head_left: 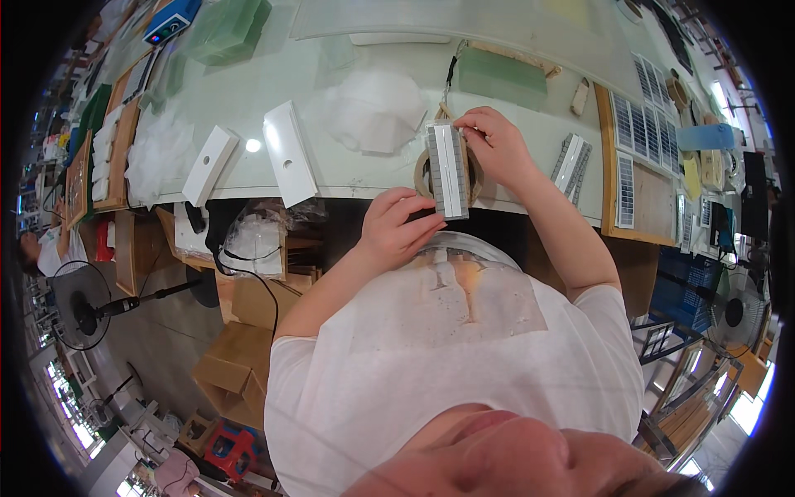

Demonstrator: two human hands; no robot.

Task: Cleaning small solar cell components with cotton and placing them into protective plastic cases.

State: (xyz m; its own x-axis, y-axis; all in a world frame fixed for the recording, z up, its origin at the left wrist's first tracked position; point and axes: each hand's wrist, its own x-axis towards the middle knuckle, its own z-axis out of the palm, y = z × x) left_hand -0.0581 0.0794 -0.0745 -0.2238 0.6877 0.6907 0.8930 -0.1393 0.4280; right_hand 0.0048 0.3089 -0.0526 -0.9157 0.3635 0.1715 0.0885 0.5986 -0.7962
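A narrow grey panel, with small tile-like marks along both sides and a white stripe down its middle, is in front of me near the table's front edge. My left hand has its fingers closed on the near end, at the left edge. At the far right corner, my right hand pinches the panel between thumb and fingers. Under the panel is a brown tape roll, mostly covered by it. A similar grey strip piece lies to the right of my right hand.
Two white boxes with round holes lie to the left. Beyond are a white foam sheet and a pale green block. A wooden tray at the right holds dark gridded panels. A standing fan is at the left.
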